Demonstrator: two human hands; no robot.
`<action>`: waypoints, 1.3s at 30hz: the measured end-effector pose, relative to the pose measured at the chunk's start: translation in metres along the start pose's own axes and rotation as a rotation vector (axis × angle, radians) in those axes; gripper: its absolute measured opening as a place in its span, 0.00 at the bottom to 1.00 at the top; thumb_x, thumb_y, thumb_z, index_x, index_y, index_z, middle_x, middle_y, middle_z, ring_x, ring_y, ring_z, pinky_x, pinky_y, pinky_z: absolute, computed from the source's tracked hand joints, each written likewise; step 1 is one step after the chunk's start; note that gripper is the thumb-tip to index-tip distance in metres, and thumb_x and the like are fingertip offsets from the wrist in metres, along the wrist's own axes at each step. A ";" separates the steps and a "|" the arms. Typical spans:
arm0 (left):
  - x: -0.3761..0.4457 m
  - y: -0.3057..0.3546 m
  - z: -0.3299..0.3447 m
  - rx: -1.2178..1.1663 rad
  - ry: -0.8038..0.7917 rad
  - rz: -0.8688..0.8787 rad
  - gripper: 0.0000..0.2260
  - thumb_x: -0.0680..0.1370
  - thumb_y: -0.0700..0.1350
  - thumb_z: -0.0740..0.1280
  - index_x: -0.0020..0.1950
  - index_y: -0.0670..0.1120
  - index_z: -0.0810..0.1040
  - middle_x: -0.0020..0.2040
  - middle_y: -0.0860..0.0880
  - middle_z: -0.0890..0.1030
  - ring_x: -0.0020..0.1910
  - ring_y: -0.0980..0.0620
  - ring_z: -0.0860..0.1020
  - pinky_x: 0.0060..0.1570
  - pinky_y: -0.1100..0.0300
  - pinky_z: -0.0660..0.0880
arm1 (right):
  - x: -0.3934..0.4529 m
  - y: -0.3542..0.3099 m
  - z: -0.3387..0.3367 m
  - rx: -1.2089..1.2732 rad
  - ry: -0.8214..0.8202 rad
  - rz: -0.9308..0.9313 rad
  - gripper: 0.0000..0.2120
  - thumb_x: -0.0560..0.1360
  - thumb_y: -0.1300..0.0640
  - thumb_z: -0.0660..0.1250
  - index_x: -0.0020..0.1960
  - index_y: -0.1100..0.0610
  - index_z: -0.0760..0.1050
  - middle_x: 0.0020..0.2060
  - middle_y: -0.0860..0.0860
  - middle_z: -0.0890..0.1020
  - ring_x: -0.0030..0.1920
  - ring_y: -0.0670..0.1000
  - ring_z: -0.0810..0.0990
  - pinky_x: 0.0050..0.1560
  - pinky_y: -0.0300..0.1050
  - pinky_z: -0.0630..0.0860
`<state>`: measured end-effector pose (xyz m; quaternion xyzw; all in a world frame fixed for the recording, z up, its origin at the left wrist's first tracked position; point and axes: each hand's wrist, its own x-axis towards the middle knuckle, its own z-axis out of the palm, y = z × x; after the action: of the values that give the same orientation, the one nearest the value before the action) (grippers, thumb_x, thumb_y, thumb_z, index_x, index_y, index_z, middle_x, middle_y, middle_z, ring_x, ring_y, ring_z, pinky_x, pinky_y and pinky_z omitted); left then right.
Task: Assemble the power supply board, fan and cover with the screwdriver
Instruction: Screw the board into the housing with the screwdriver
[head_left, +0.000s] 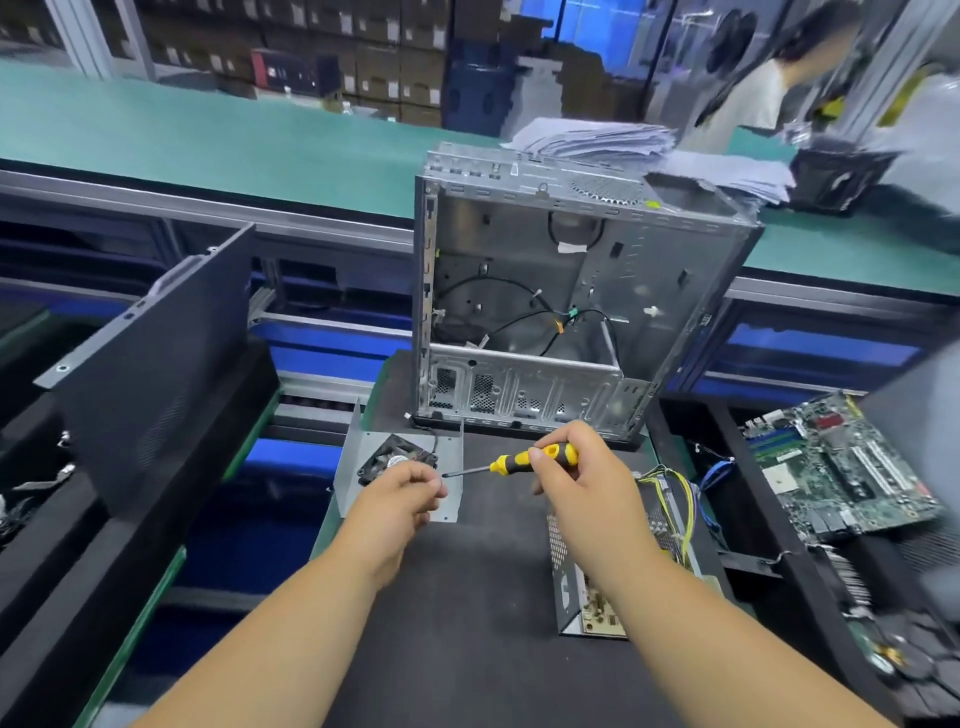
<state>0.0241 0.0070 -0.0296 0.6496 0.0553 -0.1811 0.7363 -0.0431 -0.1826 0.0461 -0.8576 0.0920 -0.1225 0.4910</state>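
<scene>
Gripping rubbery yellow-black screwdriver (524, 461), right hand (574, 475), left hand (400, 493) fingertips pinched at slim steel tip (contents unclear)

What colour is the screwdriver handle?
Yellow and black, on the screwdriver gripped by the right hand; head view.

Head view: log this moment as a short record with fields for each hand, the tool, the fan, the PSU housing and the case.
right hand: grips the screwdriver by its yellow-black handle
left hand: fingertips pinched at the screwdriver tip; what they hold is too small to tell
fan: lies in the grey metal cover
power supply housing: on the mat, under the right forearm
computer case: open, upright behind
</scene>
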 end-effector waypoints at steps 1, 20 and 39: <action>0.000 0.003 0.005 -0.115 -0.020 -0.033 0.06 0.79 0.35 0.63 0.46 0.44 0.77 0.39 0.49 0.79 0.36 0.54 0.73 0.39 0.62 0.69 | -0.001 -0.003 -0.001 0.021 0.008 -0.006 0.03 0.78 0.50 0.65 0.45 0.44 0.73 0.34 0.48 0.81 0.28 0.43 0.71 0.29 0.36 0.69; -0.039 0.014 0.095 -0.263 -0.201 -0.082 0.06 0.80 0.35 0.62 0.49 0.42 0.78 0.36 0.50 0.80 0.33 0.57 0.77 0.37 0.65 0.74 | -0.042 0.014 -0.107 0.055 0.094 -0.050 0.02 0.78 0.51 0.63 0.46 0.47 0.72 0.35 0.54 0.78 0.28 0.45 0.68 0.30 0.45 0.67; -0.114 -0.015 0.206 0.108 -0.162 0.190 0.07 0.79 0.33 0.65 0.47 0.43 0.80 0.39 0.49 0.82 0.41 0.54 0.78 0.47 0.60 0.75 | -0.103 0.075 -0.215 0.226 0.152 0.045 0.07 0.78 0.52 0.64 0.42 0.44 0.73 0.32 0.50 0.80 0.30 0.50 0.72 0.35 0.51 0.71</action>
<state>-0.1188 -0.1736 0.0233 0.6740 -0.0762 -0.1650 0.7160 -0.2080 -0.3672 0.0740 -0.7828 0.1338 -0.1858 0.5786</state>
